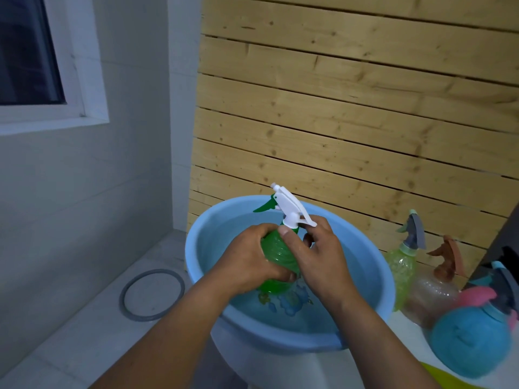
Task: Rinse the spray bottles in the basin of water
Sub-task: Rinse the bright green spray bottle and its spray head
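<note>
While the left hand [247, 262] wrapped the ribbed green bottle [276, 258], hiding its middle, above the round blue basin [365, 265], the right hand [320, 255] pinched its white plastic sprayer [292, 207].

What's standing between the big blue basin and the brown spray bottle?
In the head view, a light green spray bottle with a grey trigger stands between the blue plastic basin and the clear brown-topped spray bottle.

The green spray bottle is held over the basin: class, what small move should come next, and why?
Probably lower the green spray bottle into the water. The left hand grips its body and the right hand is at its white trigger head, but it sits above the blue basin's water.
</note>
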### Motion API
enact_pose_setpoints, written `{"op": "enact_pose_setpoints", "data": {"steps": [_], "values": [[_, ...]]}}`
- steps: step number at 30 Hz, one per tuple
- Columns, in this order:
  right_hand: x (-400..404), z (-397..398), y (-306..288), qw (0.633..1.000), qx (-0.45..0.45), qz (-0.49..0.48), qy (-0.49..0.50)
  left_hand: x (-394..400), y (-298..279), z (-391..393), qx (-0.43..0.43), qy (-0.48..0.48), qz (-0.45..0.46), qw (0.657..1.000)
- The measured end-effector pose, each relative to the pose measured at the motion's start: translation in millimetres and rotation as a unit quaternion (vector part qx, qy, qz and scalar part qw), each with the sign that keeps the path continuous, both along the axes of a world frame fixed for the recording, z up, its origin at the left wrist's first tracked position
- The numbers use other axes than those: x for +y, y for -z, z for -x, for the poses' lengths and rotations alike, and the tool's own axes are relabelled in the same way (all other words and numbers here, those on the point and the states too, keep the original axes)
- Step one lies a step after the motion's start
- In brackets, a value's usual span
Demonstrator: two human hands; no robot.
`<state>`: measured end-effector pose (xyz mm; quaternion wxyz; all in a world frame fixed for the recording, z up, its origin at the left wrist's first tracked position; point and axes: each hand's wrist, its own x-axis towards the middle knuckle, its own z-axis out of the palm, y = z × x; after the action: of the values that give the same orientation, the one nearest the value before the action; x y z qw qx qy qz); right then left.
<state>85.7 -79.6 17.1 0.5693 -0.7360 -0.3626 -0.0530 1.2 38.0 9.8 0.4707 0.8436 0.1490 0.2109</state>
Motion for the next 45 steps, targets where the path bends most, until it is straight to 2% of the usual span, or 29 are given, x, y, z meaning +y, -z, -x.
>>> {"op": "enact_pose_setpoints", "data": {"steps": [4,8,15,20,24,29,31,37,45], "values": [[0.6,1.4,-7.9,0.997,-0.013,0.031,0.072,-1.0,-1.4,-1.0,-0.017,-0.014,-0.026,0.999],[1.7,1.5,-33.6,0.988,-0.047,0.063,0.135,-11.6,-15.6,-2.7,-0.065,-0.038,0.008,0.997],[-16.8,-3.7,-87.3,0.98,-0.061,0.087,0.168,-47.8,-58.1,-19.4,-0.093,-0.063,-0.008,0.994],[-70.2,-15.6,-115.8,0.995,0.051,0.077,0.044,-71.8,-65.2,-26.3,-0.056,0.025,0.006,0.998],[-101.9,-21.9,-123.7,0.986,0.014,0.138,0.096,-93.6,-61.8,-30.2,-0.065,0.13,0.069,0.987],[-131.8,-21.2,-125.0,0.982,0.007,0.143,0.122,-111.3,-52.0,-23.4,-0.051,0.22,0.123,0.967],[-145.0,-19.7,-129.5,0.98,-0.002,0.143,0.138,-116.2,-45.0,-21.9,-0.026,0.204,0.116,0.972],[-184.6,-20.7,-141.7,0.973,-0.004,0.16,0.168,-111.9,-11.8,-10.4,0.08,0.044,0.035,0.995],[-239.5,-27.2,-102.9,0.949,0.027,0.236,0.205,-108.9,-1.4,-12.1,0.102,0.001,-0.034,0.994]]}}
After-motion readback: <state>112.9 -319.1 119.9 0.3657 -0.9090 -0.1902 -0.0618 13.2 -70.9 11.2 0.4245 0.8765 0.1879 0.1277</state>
